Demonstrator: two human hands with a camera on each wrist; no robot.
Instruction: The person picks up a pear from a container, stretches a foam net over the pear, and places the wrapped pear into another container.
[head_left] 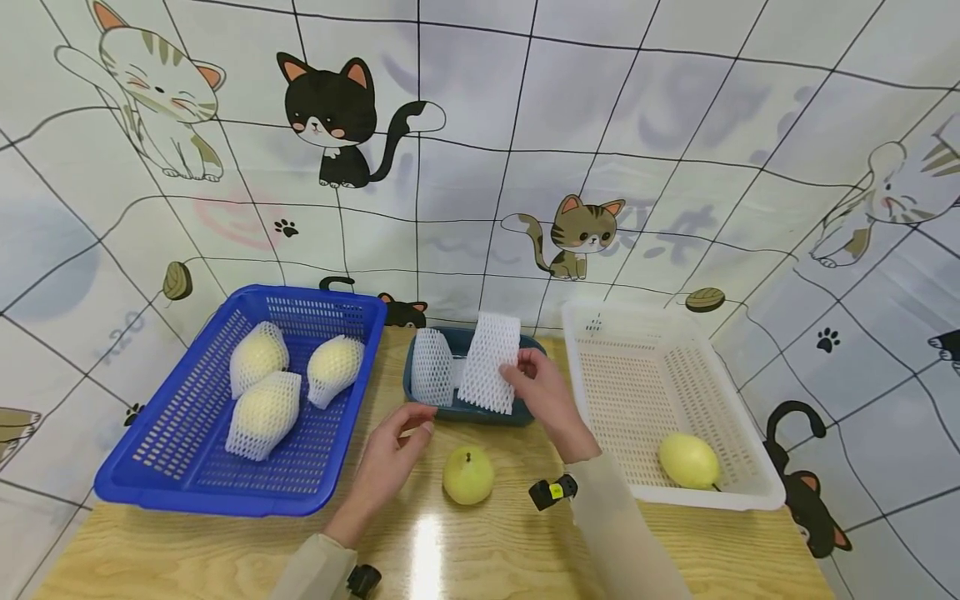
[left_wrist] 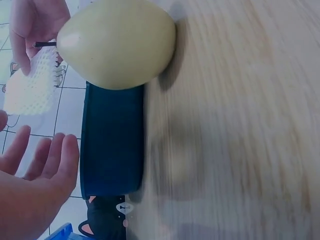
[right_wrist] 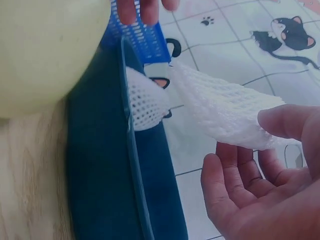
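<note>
My right hand (head_left: 546,392) pinches a white foam net sleeve (head_left: 489,363) between thumb and fingers, up above the dark teal tray (head_left: 471,415). A second foam net sleeve (head_left: 432,367) leans inside that tray at its left end. My left hand (head_left: 393,450) is held near the tray's front left corner with its fingers loosely bent and nothing in them. Between the two hands a yellow-green pear (head_left: 468,475) stands on the table, stem up. In the right wrist view the pinched sleeve (right_wrist: 225,107) looks flat and hangs clear of the tray.
At the left stands a blue basket (head_left: 225,500) with three pears in foam nets (head_left: 264,414). A white basket (head_left: 723,500) at the right holds one bare pear (head_left: 688,461). Behind them hangs a cat-patterned cloth (head_left: 480,125). The wooden table (head_left: 480,550) runs along the front.
</note>
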